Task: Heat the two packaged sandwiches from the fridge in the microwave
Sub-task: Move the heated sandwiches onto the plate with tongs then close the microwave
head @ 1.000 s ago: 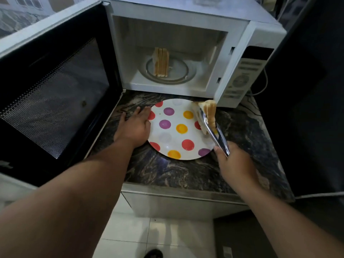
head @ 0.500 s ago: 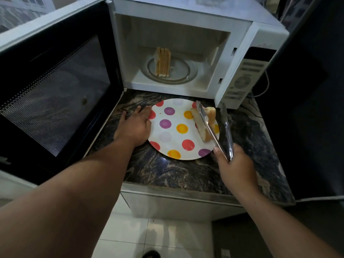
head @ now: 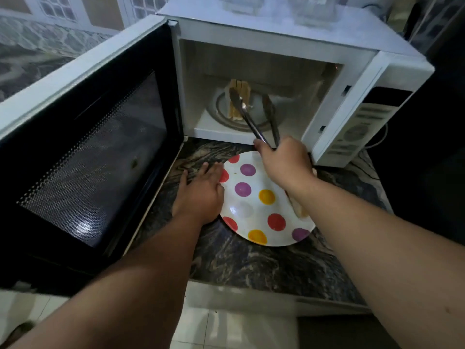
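- The right hand (head: 285, 159) grips the handle end of long metal tongs (head: 254, 114), whose two arms stand apart and reach into the open white microwave (head: 276, 46).
- One tong tip lies against the upright stack of toasted sandwich slices (head: 239, 102) on the round glass turntable (head: 251, 122); the other tip is off to the right, so nothing is clamped yet.
- The left hand (head: 201, 192) rests flat with straight fingers on the dark marbled stone desk (head: 251, 263), touching the rim of the round white plate with coloured polka dots (head: 254, 205).
- A second sandwich piece (head: 299, 210) lies at the plate's right edge, mostly hidden under the right forearm.
- Risk, as I judge it: the slices stand on edge, so a squeeze across only some of them could let the stack fan out or topple on the glass.
- The forearm passes low over the plate and could brush the piece there off the rim.
- If the sandwich is hot and soft, it may sag or split on the way out.
- The desk is narrow, with the black mesh-windowed microwave door (head: 95, 157) swung wide to the left.
- Pale floor tiles (head: 226, 323) show below; the room is dim.
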